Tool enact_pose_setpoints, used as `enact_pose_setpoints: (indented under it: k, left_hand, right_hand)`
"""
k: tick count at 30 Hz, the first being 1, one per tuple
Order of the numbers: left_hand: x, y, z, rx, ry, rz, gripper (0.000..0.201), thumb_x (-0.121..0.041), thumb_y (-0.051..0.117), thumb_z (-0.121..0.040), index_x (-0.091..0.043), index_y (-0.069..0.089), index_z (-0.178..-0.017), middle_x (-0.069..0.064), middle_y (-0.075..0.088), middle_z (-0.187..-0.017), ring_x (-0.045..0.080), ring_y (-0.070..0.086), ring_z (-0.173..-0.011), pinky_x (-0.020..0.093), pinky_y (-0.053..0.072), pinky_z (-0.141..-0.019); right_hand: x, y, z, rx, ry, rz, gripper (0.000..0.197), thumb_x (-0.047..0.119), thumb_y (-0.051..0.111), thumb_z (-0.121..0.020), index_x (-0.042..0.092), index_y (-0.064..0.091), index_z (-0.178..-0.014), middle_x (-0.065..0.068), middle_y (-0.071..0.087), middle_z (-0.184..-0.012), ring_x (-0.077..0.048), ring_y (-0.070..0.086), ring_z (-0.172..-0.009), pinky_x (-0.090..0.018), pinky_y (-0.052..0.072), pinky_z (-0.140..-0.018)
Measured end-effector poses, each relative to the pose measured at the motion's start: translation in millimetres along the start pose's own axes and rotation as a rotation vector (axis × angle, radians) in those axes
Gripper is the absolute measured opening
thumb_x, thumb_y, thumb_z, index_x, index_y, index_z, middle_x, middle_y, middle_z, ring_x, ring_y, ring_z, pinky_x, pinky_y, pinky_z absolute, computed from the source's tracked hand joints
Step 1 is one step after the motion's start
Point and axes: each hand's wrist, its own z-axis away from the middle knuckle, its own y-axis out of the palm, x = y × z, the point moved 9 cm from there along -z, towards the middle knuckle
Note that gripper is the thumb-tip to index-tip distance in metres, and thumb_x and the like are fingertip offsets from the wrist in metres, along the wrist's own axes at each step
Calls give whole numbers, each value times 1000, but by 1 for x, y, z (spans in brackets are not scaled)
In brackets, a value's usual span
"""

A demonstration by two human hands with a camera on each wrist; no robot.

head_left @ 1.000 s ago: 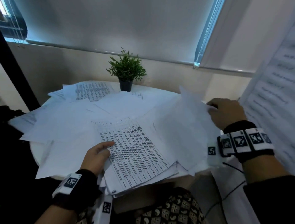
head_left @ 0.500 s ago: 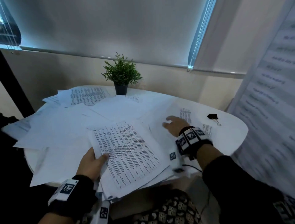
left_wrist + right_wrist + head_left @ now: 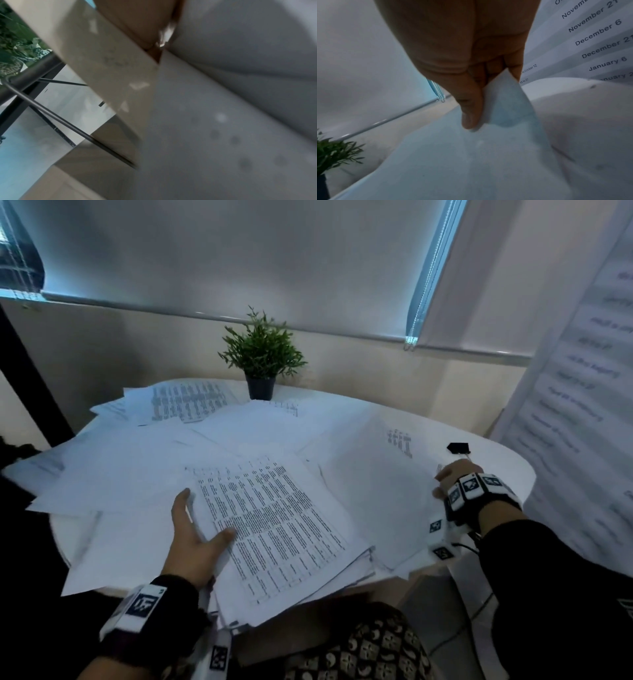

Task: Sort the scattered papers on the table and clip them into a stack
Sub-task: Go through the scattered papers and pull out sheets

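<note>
Pinching a thin, floppy sheet (image 3: pixel 373 494) by its corner with the right hand (image 3: pixel 457 479); gripping the pile (image 3: pixel 274 529) edge with the left hand (image 3: pixel 193 539).

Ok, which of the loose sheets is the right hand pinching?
The mostly blank sheet on the table's right side, just short of the black binder clip. The right hand lifts its corner; the others lie untouched.

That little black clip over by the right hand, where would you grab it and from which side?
A judgement: take the black binder clip by its wire handles, which seem to point toward the right hand, coming from the near side. It lies on bare table beyond that hand, apart from the papers, so nothing blocks the approach.
</note>
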Motion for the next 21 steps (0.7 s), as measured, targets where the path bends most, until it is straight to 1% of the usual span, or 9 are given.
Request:
enact_pose_setpoints:
  k: [4,7,9,10,12,13,16,19,21]
  left_hand:
    - [-2,2,0,34,34,-131,62,12,57,-87,-24,44,-136,2,35,-149,22,31,-139,31,31,-106]
    - [9,-2,-3,33,-53,-140,44,1,61,-82,-38,68,-103,7,48,-140,30,46,-130,50,38,-107]
    - [14,-4,-5,14,-81,-134,43,4,57,-84,-36,71,-94,8,51,-135,31,53,-121,52,43,-102]
    - [13,-5,-5,1,-77,-161,43,5,55,-85,-34,71,-93,7,52,-133,29,57,-112,47,49,-96]
    - [11,-4,-4,-19,-90,-186,38,4,55,-87,-30,70,-92,4,54,-126,24,63,-83,30,53,-64]
    - [12,-4,-3,-27,-96,-187,34,1,57,-88,-30,70,-92,2,55,-123,20,64,-74,24,50,-55]
    - [14,-3,-2,-43,-156,-40,8,-22,67,-87,-25,74,-87,-4,68,-111,13,64,-103,34,49,-92]
    - [24,4,4,4,-312,235,41,-51,61,-86,-13,71,-96,11,74,-92,29,68,-91,45,49,-90]
    - [18,7,5,34,-273,146,49,-54,69,-77,-6,64,-86,16,70,-82,29,65,-80,44,50,-85]
  right_hand:
    - [-1,-16,12,-24,3,-21,29,18,67,-84,7,68,-111,-12,65,-117,-29,61,-100,-27,45,-82]
    - [0,-49,32,-139,2,-42,26,18,53,-91,2,67,-106,-18,66,-111,-30,58,-88,-32,48,-77]
    - [17,-89,64,-322,-50,-105,23,23,50,-92,6,63,-101,-18,65,-109,-34,59,-95,-33,47,-78]
    - [36,-109,88,-425,-119,-143,17,26,49,-92,13,60,-96,-17,65,-106,-35,59,-97,-34,46,-79]
    - [88,-125,150,-545,-292,-137,14,29,47,-92,20,56,-96,-13,65,-101,-36,60,-95,-36,47,-77]
    - [120,-116,182,-544,-393,-80,15,28,45,-92,21,55,-100,-10,65,-101,-34,61,-93,-35,46,-73]
    - [218,-40,260,-319,-730,87,20,21,45,-91,18,49,-110,-6,60,-107,-30,59,-96,-32,35,-67]
    - [273,33,295,-81,-905,206,38,17,51,-90,10,43,-126,-14,55,-117,-33,52,-105,-37,38,-71]
    - [284,48,302,-80,-946,213,36,21,51,-91,11,47,-125,-14,56,-116,-33,52,-106,-38,38,-71]
